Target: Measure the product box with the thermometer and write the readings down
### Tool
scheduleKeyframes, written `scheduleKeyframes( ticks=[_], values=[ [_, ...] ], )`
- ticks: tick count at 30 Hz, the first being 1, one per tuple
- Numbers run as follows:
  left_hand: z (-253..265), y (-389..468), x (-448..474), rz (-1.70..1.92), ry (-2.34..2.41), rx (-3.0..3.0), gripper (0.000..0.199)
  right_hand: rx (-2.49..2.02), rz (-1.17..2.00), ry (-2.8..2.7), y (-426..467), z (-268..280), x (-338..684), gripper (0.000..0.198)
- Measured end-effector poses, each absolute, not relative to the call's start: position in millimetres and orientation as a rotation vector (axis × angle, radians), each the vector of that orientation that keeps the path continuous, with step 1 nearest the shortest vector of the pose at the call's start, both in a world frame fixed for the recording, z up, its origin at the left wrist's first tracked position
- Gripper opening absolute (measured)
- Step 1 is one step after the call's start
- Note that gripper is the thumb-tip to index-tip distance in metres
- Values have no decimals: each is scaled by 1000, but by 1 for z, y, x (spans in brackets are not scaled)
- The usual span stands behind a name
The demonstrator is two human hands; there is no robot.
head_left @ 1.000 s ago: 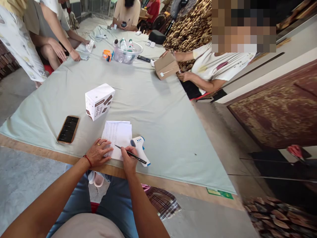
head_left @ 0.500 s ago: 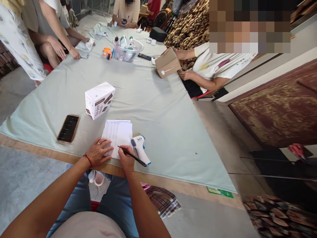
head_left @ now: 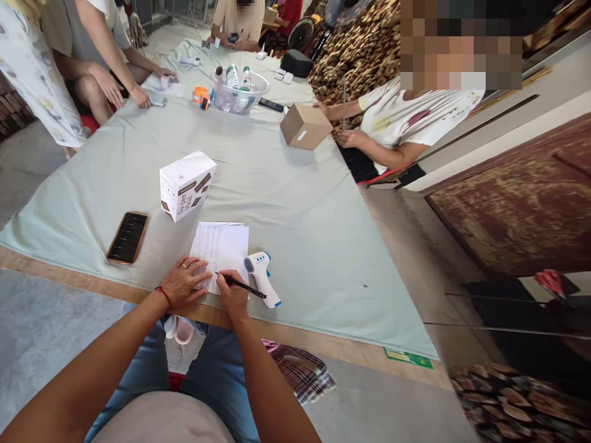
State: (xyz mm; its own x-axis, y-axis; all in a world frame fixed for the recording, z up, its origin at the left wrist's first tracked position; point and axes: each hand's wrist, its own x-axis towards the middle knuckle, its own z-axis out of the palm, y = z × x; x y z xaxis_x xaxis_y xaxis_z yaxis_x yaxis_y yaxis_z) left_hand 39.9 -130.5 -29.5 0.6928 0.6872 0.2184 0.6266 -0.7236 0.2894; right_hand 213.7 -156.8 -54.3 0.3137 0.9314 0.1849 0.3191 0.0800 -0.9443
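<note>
Several sheets of paper (head_left: 233, 246) lie stacked near the table's front edge, the top one bearing columns of small writing on its left part. My left hand (head_left: 183, 282) rests flat on the lower left of the sheets, fingers apart. A black pen (head_left: 244, 286) is gripped in my right hand (head_left: 234, 298), its tip at the paper just beside my left fingertips. Right of the sheets lies a white and blue infrared thermometer (head_left: 263, 277), close to the pen's rear end. Behind the paper stands a white box (head_left: 187, 184) printed "Super Meal".
A black phone-like device (head_left: 128, 238) in a brown case lies on the left. Farther back are a clear plastic basin (head_left: 240, 101) with bottles and an orange tape measure (head_left: 201, 96). At right a co-worker handles a cardboard box (head_left: 306, 126); other people sit or stand around the cloth-covered table (head_left: 314, 246).
My right hand and the pen have shifted slightly left across the paper. The co-worker's cardboard box has been turned and set lower; one hand has come off it. My left hand stays put.
</note>
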Motion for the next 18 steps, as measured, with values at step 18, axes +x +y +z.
scheduleKeyframes(
  ticks=[18],
  values=[
    [-30,-131,40,460,1062,2702,39,-1483,693,-1304,-156,-57,214,15]
  ],
)
